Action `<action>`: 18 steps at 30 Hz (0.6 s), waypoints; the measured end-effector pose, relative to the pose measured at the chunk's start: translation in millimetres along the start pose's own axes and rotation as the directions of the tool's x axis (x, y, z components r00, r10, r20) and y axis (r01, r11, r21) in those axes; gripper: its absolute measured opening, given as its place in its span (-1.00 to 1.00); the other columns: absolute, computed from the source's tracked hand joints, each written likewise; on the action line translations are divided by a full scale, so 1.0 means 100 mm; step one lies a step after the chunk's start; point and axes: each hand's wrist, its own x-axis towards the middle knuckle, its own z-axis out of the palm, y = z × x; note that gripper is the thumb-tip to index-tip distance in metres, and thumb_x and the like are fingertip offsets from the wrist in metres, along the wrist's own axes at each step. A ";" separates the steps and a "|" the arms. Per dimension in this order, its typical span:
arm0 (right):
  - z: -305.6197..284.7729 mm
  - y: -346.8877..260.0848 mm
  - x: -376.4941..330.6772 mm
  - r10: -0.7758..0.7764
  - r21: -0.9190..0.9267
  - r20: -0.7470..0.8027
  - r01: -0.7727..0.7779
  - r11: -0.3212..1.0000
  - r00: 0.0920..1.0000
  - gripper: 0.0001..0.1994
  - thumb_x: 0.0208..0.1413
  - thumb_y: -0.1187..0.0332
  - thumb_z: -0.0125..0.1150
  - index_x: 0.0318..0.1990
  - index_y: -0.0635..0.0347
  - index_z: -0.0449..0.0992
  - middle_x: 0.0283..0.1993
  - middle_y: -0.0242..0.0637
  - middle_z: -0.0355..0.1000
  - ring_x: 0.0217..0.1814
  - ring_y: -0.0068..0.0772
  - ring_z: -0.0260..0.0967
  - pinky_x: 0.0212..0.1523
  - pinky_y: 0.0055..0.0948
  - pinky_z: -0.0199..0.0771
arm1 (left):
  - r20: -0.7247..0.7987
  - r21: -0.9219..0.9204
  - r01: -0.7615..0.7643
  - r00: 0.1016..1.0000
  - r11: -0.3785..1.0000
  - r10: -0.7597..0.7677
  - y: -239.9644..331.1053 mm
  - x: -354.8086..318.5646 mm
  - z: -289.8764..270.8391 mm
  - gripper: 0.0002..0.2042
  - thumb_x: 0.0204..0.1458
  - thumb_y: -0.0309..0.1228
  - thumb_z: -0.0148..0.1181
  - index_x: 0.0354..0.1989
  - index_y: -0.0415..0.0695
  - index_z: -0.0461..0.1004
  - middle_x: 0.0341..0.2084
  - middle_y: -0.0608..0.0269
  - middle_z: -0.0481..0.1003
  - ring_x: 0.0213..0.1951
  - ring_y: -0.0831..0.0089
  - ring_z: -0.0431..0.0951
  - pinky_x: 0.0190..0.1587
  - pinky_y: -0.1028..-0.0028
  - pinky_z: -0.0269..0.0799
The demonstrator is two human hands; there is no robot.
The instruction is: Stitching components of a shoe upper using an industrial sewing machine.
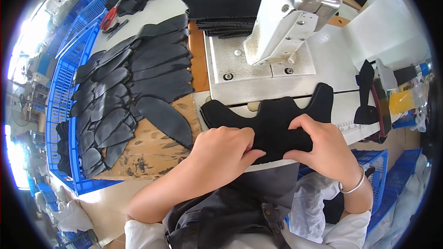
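Sewing workshop: sewing machine (290, 14), stacked cut pieces (134, 78)

Matt black cloth piece (277, 124) – machine (290, 14) glossy metal (board (152, 152) worn wood, rough).

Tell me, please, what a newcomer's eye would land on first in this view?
Probably the two hands: the left hand and right hand pinch a black cut fabric piece at the table's near edge. Behind it looms the silver sewing machine head. To the left, overlapping black leaf-shaped pieces fan across a worn wooden board.
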 end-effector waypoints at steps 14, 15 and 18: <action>0.02 -0.03 -0.02 -0.046 -0.027 -0.069 0.044 0.999 0.997 -0.51 -0.29 0.31 0.49 -0.17 0.17 0.38 -0.46 -0.20 0.40 -0.48 -0.09 0.34 -0.44 -0.28 0.26 | -0.011 0.139 -0.001 1.000 0.990 0.002 0.04 -0.06 0.01 -0.69 -0.01 -0.22 0.25 -0.54 -0.17 0.33 -0.60 0.16 0.47 -0.50 0.19 0.53 -0.53 0.28 0.39; -0.02 -0.05 -0.01 -0.025 -0.058 -0.020 0.024 0.998 0.999 -0.52 -0.24 0.27 0.47 -0.17 0.15 0.36 -0.44 -0.20 0.43 -0.44 -0.09 0.40 -0.41 -0.25 0.32 | -0.011 0.226 0.040 0.999 0.973 -0.039 0.09 -0.09 0.01 -0.70 -0.02 -0.22 0.26 -0.53 -0.16 0.31 -0.52 0.19 0.49 -0.41 0.25 0.55 -0.47 0.31 0.41; -0.05 -0.05 0.00 0.000 -0.102 0.030 0.003 0.995 1.000 -0.53 -0.20 0.23 0.44 -0.16 0.14 0.32 -0.40 -0.19 0.46 -0.38 -0.08 0.45 -0.38 -0.23 0.38 | -0.187 0.432 0.140 0.980 0.891 -0.064 0.19 -0.18 0.01 -0.77 -0.12 -0.33 0.33 -0.39 -0.16 0.43 -0.24 0.16 0.47 -0.19 0.20 0.49 -0.27 0.33 0.35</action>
